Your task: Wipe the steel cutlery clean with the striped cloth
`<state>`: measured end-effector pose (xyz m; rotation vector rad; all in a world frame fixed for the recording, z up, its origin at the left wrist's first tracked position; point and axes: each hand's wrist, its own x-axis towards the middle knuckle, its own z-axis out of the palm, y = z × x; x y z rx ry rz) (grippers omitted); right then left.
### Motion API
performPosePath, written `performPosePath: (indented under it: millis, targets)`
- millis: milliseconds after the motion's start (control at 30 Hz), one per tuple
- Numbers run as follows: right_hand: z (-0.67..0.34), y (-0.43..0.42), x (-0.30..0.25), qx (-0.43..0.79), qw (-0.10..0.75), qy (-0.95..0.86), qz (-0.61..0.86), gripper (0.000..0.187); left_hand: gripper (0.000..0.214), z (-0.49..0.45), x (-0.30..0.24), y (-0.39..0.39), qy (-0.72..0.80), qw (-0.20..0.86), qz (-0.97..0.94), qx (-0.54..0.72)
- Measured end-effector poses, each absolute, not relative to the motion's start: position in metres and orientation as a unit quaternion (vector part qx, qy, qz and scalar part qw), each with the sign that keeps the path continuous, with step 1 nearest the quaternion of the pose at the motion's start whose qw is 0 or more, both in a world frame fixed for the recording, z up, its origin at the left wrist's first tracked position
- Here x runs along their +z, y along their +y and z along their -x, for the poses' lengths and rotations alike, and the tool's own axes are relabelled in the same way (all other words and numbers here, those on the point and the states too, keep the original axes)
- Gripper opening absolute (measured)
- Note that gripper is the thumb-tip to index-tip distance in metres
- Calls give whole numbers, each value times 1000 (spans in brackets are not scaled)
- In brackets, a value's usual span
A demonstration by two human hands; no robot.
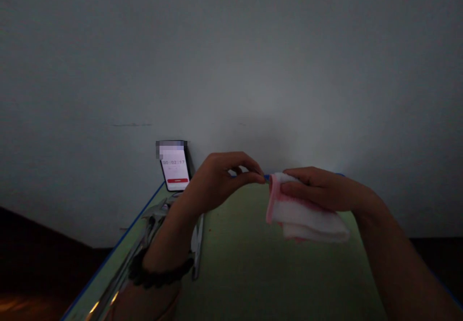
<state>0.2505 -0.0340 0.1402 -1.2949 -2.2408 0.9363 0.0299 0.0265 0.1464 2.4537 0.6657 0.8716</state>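
My right hand (314,186) is closed around a folded white and pink cloth (307,217), thumb pressed on its upper face. The cloth hangs down over the table, its pink-trimmed edge facing left. My left hand (231,174) is just left of that edge, with thumb and forefinger pinched together. A thin dark bit shows between these fingertips and the cloth; its kind is too small and dim to tell. A black band (159,272) circles my left wrist.
A phone (176,169) showing a timer leans against the grey wall (231,60). Long shiny metal pieces (196,248) lie on the left of the green table (253,263), partly hidden by my left forearm. The tabletop has a blue edge.
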Motion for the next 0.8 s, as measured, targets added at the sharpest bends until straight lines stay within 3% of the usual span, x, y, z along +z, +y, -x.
performPosePath:
  millis: [333,567,800]
  targets:
    - [-266,-48,145,418,208,-717,517,38,16,-14,150,28,278,242,-872,322]
    - [-259,-44,147,367,148,-764,509,42,19,-14,152,22,259,325,-889,195]
    - [-243,-42,144,299,135,-806,493,38,16,-21,152,21,243,333,-893,183]
